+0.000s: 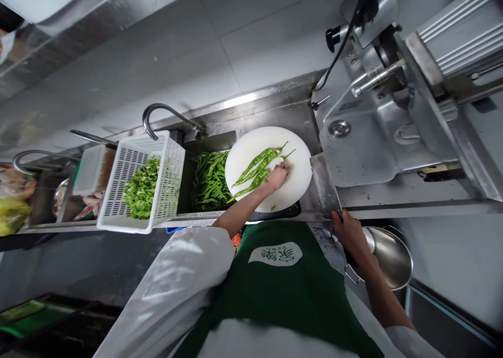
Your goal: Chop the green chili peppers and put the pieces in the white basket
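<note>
My left hand (pixel 277 176) is closed at the stem end of long green chili peppers (pixel 255 168), its fingers curled down over them. These peppers lie side by side on a round white cutting board (pixel 296 190). To the right of the board, my right hand (pixel 349 231) grips a cleaver (pixel 324 182). The wide blade stands apart from the peppers, by the counter's edge; its handle is mostly hidden in my fingers. A small green scrap rests near the front of the board.
Left of the board, a sink (pixel 186 190) holds many whole green peppers. A white slotted basket (pixel 106 206) with chopped green pieces stands beside it, below a curved faucet (pixel 147 119). A metal slicing machine (pixel 361 138) occupies the right side. A steel pot (pixel 396 258) sits below the counter.
</note>
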Demonstrator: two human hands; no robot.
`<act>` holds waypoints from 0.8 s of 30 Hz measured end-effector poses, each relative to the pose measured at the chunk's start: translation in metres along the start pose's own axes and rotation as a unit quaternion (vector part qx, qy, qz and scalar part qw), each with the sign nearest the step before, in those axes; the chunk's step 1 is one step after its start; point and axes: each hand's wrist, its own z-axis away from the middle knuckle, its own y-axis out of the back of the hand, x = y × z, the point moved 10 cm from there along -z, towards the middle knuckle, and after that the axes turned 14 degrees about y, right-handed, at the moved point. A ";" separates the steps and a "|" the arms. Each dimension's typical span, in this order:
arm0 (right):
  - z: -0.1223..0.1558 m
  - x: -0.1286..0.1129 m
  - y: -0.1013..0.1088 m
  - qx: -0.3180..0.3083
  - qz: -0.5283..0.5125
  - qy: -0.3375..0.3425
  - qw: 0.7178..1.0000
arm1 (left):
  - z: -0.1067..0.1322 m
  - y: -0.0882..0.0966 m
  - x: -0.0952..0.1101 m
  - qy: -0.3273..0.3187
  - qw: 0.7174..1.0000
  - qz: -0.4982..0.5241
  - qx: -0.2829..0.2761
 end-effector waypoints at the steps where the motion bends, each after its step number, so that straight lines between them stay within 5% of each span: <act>1: 0.002 0.003 -0.002 0.006 -0.009 -0.008 1.000 | -0.001 0.001 0.004 -0.013 1.000 0.013 -0.006; 5: 0.012 0.012 -0.010 0.029 -0.049 -0.022 0.998 | -0.019 0.025 0.006 -0.022 0.999 0.037 0.025; 10: 0.018 0.023 -0.015 0.049 -0.070 -0.030 0.996 | -0.069 0.065 -0.010 0.025 0.997 0.031 0.072; 17: 0.015 0.031 -0.019 0.030 -0.065 -0.069 0.995 | -0.083 0.035 -0.001 0.005 0.999 -0.041 -0.016; 24: 0.007 0.026 -0.024 0.012 -0.037 -0.064 0.997 | -0.082 0.033 -0.006 0.035 0.990 0.136 0.008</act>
